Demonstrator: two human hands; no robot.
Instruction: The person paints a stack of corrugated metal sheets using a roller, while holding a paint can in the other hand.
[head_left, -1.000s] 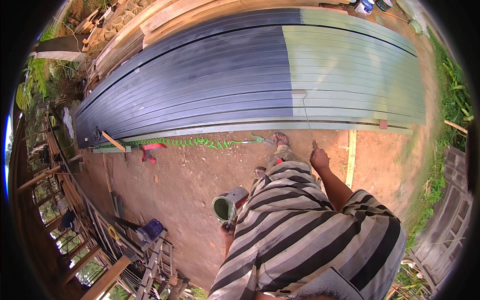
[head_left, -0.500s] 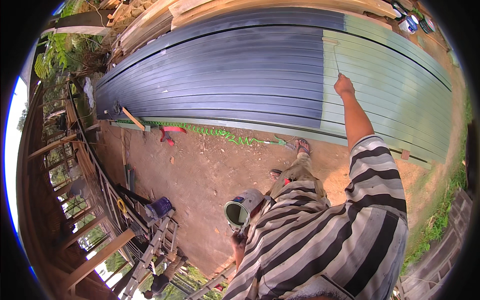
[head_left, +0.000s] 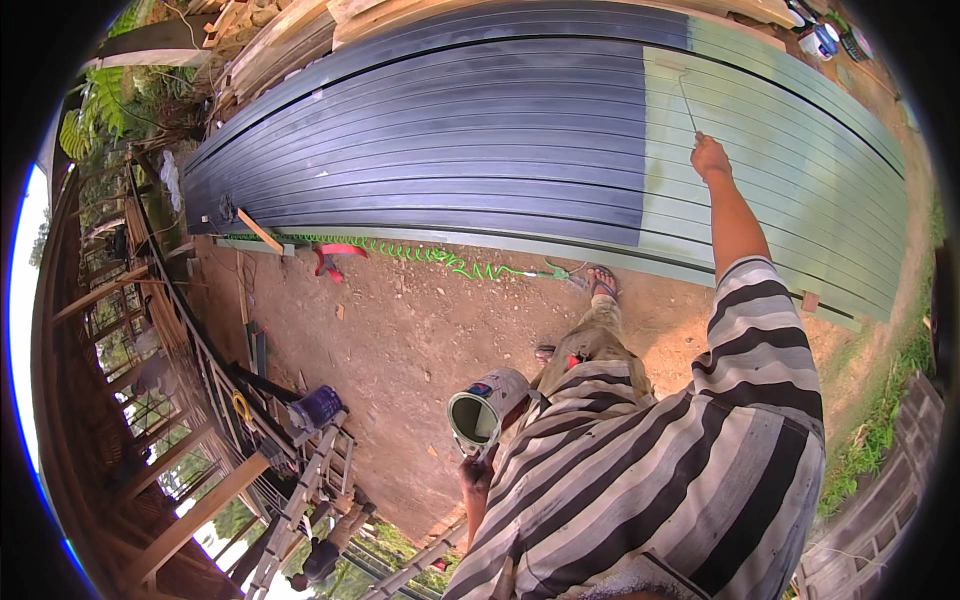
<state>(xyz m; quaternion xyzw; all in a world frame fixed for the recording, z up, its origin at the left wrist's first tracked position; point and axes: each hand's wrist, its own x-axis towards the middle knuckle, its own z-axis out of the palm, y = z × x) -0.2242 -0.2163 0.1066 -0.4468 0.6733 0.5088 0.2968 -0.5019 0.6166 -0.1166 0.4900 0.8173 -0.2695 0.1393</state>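
My right hand (head_left: 710,158), arm stretched out, is closed around the handle of a paint roller (head_left: 687,95). Its roller head (head_left: 672,64) lies against the pale green part (head_left: 770,150) of a broad row of long boards (head_left: 450,140), just right of the straight border with the dark blue-grey part. Down at my left side, my left hand (head_left: 477,474) grips a paint can (head_left: 505,385) near its rim. The can is tilted, with its mouth facing me and a light green coating inside. Some fingers are hidden behind the can.
A green coiled hose (head_left: 400,250) and a red strap-like thing (head_left: 330,262) lie along the boards' near edge. Timber (head_left: 290,50) is stacked behind. A ladder (head_left: 300,510), a blue bucket (head_left: 318,408) and another person (head_left: 325,555) are at lower left. Containers (head_left: 822,42) stand far right.
My right hand and the roller have moved a little to the right over the green part. The can stays at my left side, and the whole view has shifted slightly.
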